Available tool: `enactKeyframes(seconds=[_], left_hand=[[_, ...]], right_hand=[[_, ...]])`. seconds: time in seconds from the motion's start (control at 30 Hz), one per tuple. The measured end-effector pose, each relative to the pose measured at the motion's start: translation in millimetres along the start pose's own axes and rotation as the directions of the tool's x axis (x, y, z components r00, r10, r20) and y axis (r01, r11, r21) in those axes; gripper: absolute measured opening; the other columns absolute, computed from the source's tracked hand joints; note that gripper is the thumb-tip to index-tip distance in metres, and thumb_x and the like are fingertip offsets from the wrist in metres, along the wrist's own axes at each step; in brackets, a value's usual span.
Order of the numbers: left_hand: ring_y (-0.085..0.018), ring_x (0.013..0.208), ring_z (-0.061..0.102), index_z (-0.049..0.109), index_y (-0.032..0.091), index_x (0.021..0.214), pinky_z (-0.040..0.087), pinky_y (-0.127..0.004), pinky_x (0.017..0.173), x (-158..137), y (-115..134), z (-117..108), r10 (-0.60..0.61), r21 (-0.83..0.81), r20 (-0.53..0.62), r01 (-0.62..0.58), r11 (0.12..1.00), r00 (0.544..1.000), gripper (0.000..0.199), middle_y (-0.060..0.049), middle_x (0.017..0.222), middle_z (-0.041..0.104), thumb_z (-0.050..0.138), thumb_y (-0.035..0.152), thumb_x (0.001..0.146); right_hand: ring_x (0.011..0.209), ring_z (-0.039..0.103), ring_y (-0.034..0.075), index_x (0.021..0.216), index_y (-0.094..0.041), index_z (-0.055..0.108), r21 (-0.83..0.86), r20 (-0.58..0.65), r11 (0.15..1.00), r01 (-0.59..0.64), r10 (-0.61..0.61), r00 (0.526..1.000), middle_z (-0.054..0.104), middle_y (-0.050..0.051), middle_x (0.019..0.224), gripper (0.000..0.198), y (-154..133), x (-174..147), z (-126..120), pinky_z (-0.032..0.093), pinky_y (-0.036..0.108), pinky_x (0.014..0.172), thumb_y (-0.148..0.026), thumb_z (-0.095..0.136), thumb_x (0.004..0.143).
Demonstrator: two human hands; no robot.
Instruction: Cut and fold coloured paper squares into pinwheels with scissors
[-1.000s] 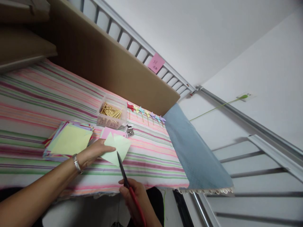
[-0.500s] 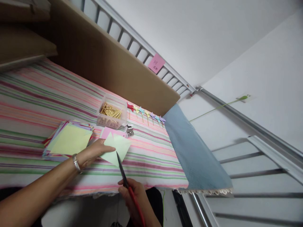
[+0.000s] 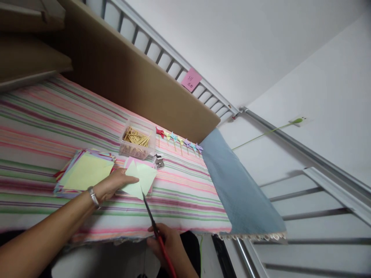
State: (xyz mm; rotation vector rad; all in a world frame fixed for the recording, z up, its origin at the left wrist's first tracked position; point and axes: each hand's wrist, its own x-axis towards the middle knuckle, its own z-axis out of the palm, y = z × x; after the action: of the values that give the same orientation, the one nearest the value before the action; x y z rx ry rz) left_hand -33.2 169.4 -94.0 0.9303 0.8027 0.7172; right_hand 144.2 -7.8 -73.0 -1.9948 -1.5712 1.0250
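A pale green square of paper point(image 3: 145, 175) is pinched at its left edge by my left hand point(image 3: 118, 182), thumb on top. Slits show in the paper at the upper left and at the lower corner. My right hand point(image 3: 166, 241) is closed round a pair of scissors point(image 3: 151, 217) with red handles and dark blades. The blade tips lie at the slit in the paper's lower corner. Partly hidden behind the green sheet is a pink paper point(image 3: 151, 163). To the left of my left hand lies a stack of coloured paper squares point(image 3: 88, 170), yellow on top.
A clear plastic box point(image 3: 134, 152) holds many short wooden sticks. Beside it sits a small shiny metal piece point(image 3: 158, 162). Several paper pinwheels on sticks point(image 3: 181, 141) stand in a row along a cardboard panel point(image 3: 162, 96). Striped cloth point(image 3: 185, 193) covers the surface.
The scissors' tips have drawn back slightly from the middle of the paper towards its lower corner. My left hand and the green paper have shifted a little left.
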Motion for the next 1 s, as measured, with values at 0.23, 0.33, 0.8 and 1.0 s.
enactKeyframes(seconds=[0.23,0.33,0.8,1.0], left_hand=[[-0.024,0.065,0.065,0.069,0.011,0.079,0.047,-0.030,0.061,-1,-6,1,-0.097,0.065,0.195,0.086,0.994,0.976,0.026,-0.006,0.067,0.072,0.069,0.023,0.056],[-0.023,0.065,0.065,0.069,0.014,0.079,0.046,-0.027,0.059,-7,-10,10,-0.114,0.115,0.323,0.081,0.990,0.940,0.024,-0.004,0.071,0.072,0.067,0.021,0.057],[-0.020,0.066,0.064,0.069,0.016,0.089,0.047,-0.026,0.057,-12,-14,17,-0.135,0.119,0.438,0.091,0.989,0.889,0.029,-0.004,0.075,0.072,0.067,0.027,0.062],[-0.018,0.070,0.063,0.068,0.013,0.090,0.047,-0.025,0.062,-12,-19,29,-0.028,-0.165,0.347,0.090,0.982,0.937,0.031,-0.009,0.083,0.071,0.067,0.035,0.067]], right_hand=[[0.066,0.058,0.017,0.113,-0.020,0.054,-0.048,-0.245,0.992,0.117,-0.125,0.961,0.062,0.002,0.078,0.046,18,-14,-26,0.046,0.026,0.062,-0.011,0.050,0.069],[0.098,0.054,0.022,0.116,-0.021,0.049,-0.013,-0.307,0.975,0.220,-0.214,0.927,0.059,0.008,0.108,0.044,5,-6,-38,0.043,0.033,0.084,-0.015,0.055,0.072],[0.043,0.038,0.006,0.105,-0.021,0.047,0.399,-0.235,0.905,0.147,-0.054,0.970,0.043,-0.009,0.061,0.041,-25,55,-20,0.031,0.018,0.041,-0.012,0.052,0.065],[0.068,0.055,0.012,0.110,-0.021,0.043,0.615,-0.462,0.729,0.300,0.025,0.887,0.051,-0.002,0.081,0.044,-12,63,-12,0.045,0.024,0.059,-0.020,0.056,0.068]])
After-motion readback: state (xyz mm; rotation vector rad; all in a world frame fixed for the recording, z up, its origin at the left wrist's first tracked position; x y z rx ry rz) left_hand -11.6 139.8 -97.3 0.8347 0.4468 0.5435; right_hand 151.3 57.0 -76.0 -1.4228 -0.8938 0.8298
